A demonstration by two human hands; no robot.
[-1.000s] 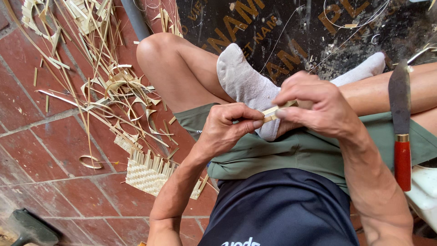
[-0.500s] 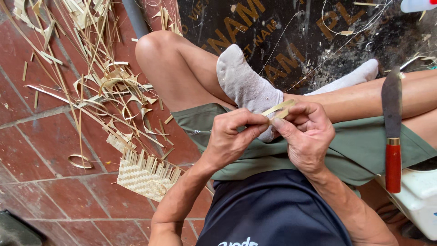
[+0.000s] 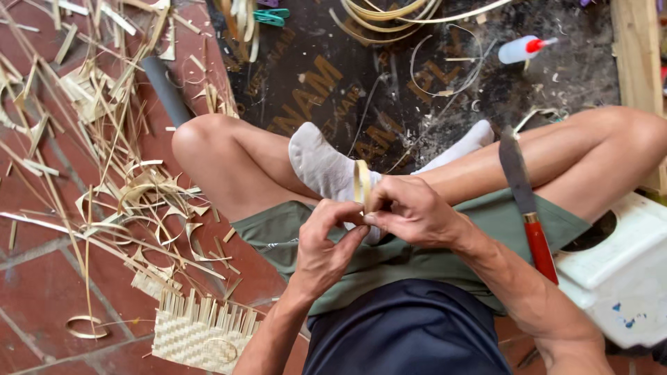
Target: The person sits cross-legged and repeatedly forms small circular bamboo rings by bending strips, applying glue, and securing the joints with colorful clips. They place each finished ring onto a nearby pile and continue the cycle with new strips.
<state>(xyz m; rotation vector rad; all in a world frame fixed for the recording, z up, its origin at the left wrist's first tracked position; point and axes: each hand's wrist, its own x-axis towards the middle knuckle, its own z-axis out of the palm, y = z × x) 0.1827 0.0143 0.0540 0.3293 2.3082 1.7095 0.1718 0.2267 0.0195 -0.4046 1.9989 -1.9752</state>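
The person sits cross-legged on the floor (image 3: pixel 42 292), both hands together over the lap. The left hand (image 3: pixel 326 246) and right hand (image 3: pixel 410 212) meet at a small hoop (image 3: pixel 361 182) of pale bamboo strip that stands upright on edge just above the fingers, in front of the white sock (image 3: pixel 323 167). Both grips are closed in a pinch on the lower part of the hoop, thumb and forefinger pressed together, the other fingers curled loosely. How the strip's ends overlap inside the pinch is hidden.

The step in hand looks like closing the hoop: bending the strip round and fixing its ends where the fingers hold them. The next move probably calls for one hand keeping the overlap tight while the other tucks or binds the end, with steady pressure so the springy strip does not uncurl.

A knife (image 3: pixel 524 201) with a red handle lies across the right thigh, blade pointing far. To the right stands a white stool (image 3: pixel 618 278). On the left, the floor carries loose bamboo shavings (image 3: pixel 139 201), a small finished ring (image 3: pixel 85 326) and a woven mat piece (image 3: pixel 198 333) near the left elbow. Far off lies a glue bottle (image 3: pixel 521 48) on a dark mat (image 3: pixel 313 83).
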